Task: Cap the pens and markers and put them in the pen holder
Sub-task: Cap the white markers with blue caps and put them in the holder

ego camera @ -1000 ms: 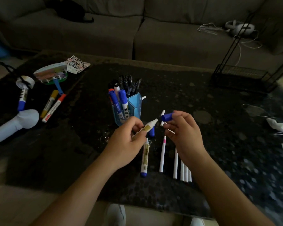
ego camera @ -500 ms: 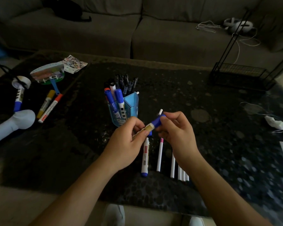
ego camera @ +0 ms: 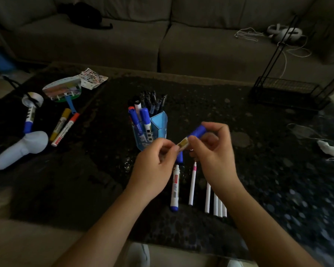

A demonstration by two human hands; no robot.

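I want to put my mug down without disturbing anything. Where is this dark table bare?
Bare: the dark speckled table between the blue plastic pen holder and the black wire rack, and the near-left stretch between the white handheld device and the left hand. Crowded: the far-left corner with loose markers, and the row of white pens near the right hand.

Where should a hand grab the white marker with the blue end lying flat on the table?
Mid-barrel, from above, pinching across the width. The white marker with the blue end lies flat, narrow end pointing away, both long sides exposed; the thin pink-tipped white pen lies parallel to its right, apart, probably leaving finger room.
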